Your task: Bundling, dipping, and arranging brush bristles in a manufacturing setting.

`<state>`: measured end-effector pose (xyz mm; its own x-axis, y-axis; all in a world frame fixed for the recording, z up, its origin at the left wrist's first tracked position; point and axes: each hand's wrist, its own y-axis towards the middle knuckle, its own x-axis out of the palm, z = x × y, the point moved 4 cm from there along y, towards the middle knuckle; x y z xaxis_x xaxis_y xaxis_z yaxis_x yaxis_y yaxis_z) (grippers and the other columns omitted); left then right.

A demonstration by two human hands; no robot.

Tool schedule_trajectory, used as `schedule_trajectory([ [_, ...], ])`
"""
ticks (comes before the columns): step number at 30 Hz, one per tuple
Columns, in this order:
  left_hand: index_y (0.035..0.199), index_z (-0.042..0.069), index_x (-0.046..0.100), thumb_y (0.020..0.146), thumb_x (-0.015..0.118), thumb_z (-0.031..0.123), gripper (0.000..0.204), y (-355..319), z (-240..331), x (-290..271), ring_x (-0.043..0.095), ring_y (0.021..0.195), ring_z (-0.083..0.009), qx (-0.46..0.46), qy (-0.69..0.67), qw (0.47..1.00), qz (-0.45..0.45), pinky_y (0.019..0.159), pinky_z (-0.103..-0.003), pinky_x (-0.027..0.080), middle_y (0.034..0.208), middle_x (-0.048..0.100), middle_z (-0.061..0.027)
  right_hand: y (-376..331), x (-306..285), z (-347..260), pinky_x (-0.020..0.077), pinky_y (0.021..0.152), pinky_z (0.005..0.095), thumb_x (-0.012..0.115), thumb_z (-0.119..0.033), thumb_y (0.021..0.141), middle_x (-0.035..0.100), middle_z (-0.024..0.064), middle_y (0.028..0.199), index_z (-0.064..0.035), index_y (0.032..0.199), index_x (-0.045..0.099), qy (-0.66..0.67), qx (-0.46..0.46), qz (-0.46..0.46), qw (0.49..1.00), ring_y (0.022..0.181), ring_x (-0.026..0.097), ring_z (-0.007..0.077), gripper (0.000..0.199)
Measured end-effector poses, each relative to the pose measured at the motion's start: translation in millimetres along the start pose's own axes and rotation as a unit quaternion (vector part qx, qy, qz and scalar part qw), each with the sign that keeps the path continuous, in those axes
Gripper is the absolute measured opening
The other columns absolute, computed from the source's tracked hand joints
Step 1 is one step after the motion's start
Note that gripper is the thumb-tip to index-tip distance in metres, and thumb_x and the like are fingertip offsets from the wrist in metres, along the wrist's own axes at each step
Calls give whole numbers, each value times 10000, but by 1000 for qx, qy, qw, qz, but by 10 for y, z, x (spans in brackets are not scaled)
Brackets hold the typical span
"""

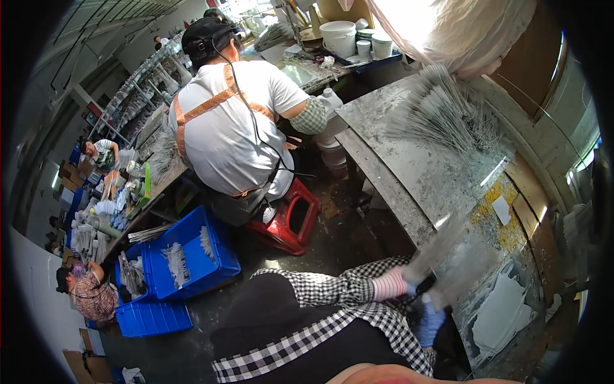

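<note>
hands: both gloved, in checked sleeves, coming up from the bottom of the frame to the edge of the metal table (409, 192). The left hand (400, 281) wears a pinkish striped glove, the right hand (430, 323) a blue one.

what's held: a bundle of thin pale rods (451, 256) (wires or bristles, too smeared to call), sticking up and to the right from both hands, over the table's near edge.

fingers: left looks wrapped around the lower end of the bundle. The right sits just below it, probably closed on the same bunch, but the blur means I can't tell for sure.

how it'll handle: my guess is light, springy and slippery as a bunch, with single strands sliding out easily. It probably flops if held at one end only.

where to grab: I'd say near the base, snug all the way round, second hand further up to stop it fanning out.

nearby: a bigger fanned pile of rods (441, 112) lies further back on the table, well apart from the hands. White sheets (505, 307) lie near the right hand.

also around: a person in a white shirt (230, 121) sits on a red stool (288, 221), back turned, with blue crates (185, 262) beside them on the floor.
</note>
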<state>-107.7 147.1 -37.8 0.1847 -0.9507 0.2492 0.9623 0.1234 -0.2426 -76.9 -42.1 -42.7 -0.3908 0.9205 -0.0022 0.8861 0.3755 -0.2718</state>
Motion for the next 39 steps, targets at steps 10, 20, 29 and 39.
schedule_trajectory([
  [10,1247,106,645,919,608,184,339,496,-1392,644,634,1093,-189,-192,-273,930,-156,912,-323,521,1156,701,-57,-17,323,-236,520,921,354,761,-343,877,629,109,1185,2,1293,542,165,30,-81,983,1037,633,206,583],
  [20,1286,76,611,1015,533,370,408,-153,-307,739,634,1104,-219,-224,-455,848,-156,955,-386,517,1191,693,-73,-154,43,-161,494,975,377,825,-185,764,623,102,1194,0,1310,523,-91,-140,-1,986,1042,627,238,650],
  [29,1187,-31,618,957,634,284,390,114,-980,454,657,1028,-256,55,439,889,-120,912,-369,519,1139,693,-146,-46,437,-407,517,923,382,717,-270,881,636,113,1083,32,1202,574,155,53,-167,972,1011,631,225,464],
  [39,1185,-29,620,943,685,322,432,118,-216,289,649,994,-195,28,110,987,-116,885,-338,522,1102,704,-106,189,-170,57,504,962,336,720,-60,857,668,91,1181,22,1282,579,23,-118,-119,986,1017,634,167,456],
])
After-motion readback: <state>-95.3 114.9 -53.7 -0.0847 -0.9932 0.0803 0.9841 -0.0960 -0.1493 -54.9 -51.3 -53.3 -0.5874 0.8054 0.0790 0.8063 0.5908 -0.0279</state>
